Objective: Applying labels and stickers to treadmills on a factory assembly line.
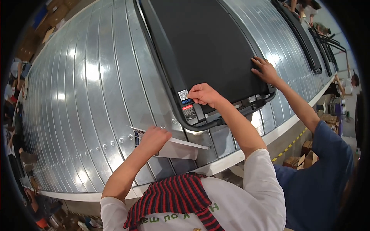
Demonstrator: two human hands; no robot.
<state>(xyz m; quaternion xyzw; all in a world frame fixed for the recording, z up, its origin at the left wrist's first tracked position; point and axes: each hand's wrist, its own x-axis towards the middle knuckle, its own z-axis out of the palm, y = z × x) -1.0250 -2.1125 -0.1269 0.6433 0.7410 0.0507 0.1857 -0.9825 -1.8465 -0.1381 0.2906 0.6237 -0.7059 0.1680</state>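
Observation:
A large flat black panel with a rounded tubular frame (208,42) lies on the metal slatted surface in front of me. My right hand (206,95) is over its near left corner, thumb and fingers pinched at the edge of a small square code sticker (183,94). Just below that sticker is a red, white and dark label (188,111). Nearer to me and to the left, my left hand (155,140) is closed on white printed sheets (179,149), whose far side shows small dark print. Its fingertips are partly hidden.
A co-worker's hand (266,72) rests on the panel's right edge, the arm in a blue sleeve (327,150). More black frames (298,36) lie farther right. Cardboard boxes (300,159) stand on the floor beyond the pale table edge (293,122). Other people are along the far sides.

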